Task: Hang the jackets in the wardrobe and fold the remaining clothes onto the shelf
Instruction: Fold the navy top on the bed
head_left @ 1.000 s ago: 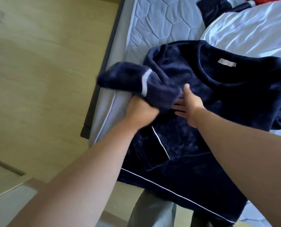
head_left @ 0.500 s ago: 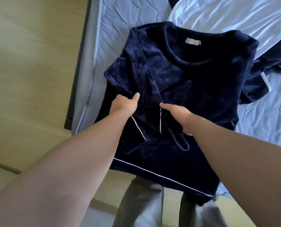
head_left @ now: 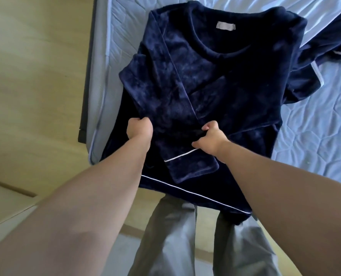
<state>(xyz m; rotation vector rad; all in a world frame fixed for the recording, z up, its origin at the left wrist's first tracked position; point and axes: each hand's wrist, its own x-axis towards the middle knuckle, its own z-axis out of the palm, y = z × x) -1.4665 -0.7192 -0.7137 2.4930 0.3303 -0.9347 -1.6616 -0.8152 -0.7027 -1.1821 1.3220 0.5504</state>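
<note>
Navy top flat on mattress, collar away from us. Our left hand and right hand each clench the folded-in sleeve, long axis running toward us between them.

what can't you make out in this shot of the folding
Head view, left hand: fingertips buried in the folded sleeve of the navy top.
Neck label: too small to read.
Second navy garment: cut off by the right edge.
Wardrobe and shelf: outside the frame.
</note>
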